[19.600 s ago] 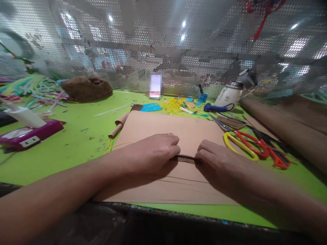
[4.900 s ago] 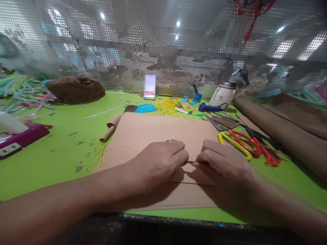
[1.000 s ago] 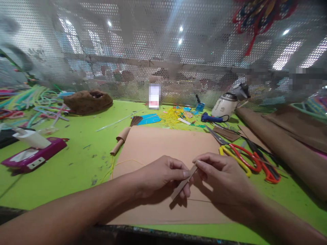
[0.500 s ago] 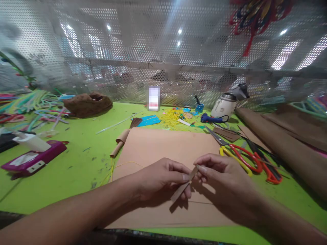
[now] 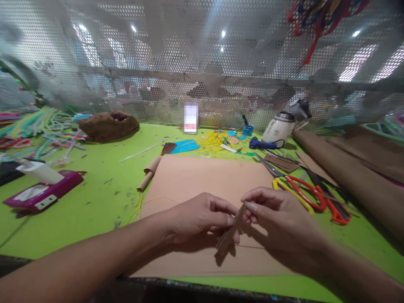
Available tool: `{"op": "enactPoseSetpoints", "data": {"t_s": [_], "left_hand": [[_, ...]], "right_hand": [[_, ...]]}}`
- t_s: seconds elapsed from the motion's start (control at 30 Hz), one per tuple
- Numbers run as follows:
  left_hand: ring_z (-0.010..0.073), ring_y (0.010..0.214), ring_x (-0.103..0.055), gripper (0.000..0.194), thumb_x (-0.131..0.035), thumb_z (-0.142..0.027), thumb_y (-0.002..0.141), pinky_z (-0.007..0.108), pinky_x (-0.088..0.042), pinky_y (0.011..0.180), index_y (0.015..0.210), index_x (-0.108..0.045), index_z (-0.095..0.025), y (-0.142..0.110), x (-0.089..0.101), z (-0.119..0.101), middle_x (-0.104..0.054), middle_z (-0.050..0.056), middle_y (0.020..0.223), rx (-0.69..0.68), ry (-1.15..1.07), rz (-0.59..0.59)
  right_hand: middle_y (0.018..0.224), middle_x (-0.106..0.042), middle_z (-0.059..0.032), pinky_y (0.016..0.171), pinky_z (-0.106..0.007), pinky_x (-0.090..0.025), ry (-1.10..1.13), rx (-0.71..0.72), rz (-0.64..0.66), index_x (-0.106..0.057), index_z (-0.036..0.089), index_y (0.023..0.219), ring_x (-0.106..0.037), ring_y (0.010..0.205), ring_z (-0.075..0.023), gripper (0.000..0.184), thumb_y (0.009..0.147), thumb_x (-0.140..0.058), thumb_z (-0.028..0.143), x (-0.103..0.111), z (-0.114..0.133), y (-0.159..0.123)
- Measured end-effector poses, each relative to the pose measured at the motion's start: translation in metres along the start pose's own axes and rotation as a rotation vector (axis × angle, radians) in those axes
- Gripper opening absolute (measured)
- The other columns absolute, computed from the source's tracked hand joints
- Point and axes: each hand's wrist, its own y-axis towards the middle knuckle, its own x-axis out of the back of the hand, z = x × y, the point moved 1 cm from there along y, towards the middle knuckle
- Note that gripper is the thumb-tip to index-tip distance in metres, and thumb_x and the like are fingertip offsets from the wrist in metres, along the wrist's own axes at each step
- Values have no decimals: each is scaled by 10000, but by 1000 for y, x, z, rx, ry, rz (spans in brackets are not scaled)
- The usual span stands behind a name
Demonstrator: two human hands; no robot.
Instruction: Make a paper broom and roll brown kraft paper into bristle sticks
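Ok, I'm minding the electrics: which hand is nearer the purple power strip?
Left. The left hand is right of the purple power strip, apart from it; the right hand is farther right.

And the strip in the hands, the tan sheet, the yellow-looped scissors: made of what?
Strip: matte paper or card, perhaps, judging by thin edges. Sheet: likely dull, smooth paper or card; no weave shows. Scissors: metal blades, by their grey sheen; handles probably plastic, brightly coloured.

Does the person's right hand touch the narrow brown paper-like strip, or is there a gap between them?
Touching. The head view shows the right hand pinching the narrow brown strip at its upper end, thumb against it.
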Motion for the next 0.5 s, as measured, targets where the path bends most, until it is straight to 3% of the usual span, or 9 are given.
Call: {"op": "enactPoseSetpoints", "data": {"t_s": [0.23,0.37,0.5], "left_hand": [[112,624,-574,273,-650,-333,795,249,-398,612,977,-666,-130,-2,1,-1,-642,36,747,-26,125,-45],[113,620,-575,269,-643,-326,799,239,-380,588,978,-663,-126,-2,-1,-3,-640,39,737,-54,181,-79],[133,650,-584,300,-639,-353,798,253,-405,601,992,-664,-125,-2,-1,-3,-649,52,746,-53,230,-85]], "right_hand": [[770,-651,-31,640,-264,-463,-107,-5,38,-652,180,864,-567,707,-140,144,787,-685,297,4,1,2],[780,-619,-14,669,-298,-477,-11,-32,-52,-642,202,854,-559,724,-148,142,762,-700,293,-2,0,0],[789,-611,-14,681,-303,-480,39,-67,-12,-643,194,853,-552,729,-145,155,736,-721,259,-5,1,-1]]}}
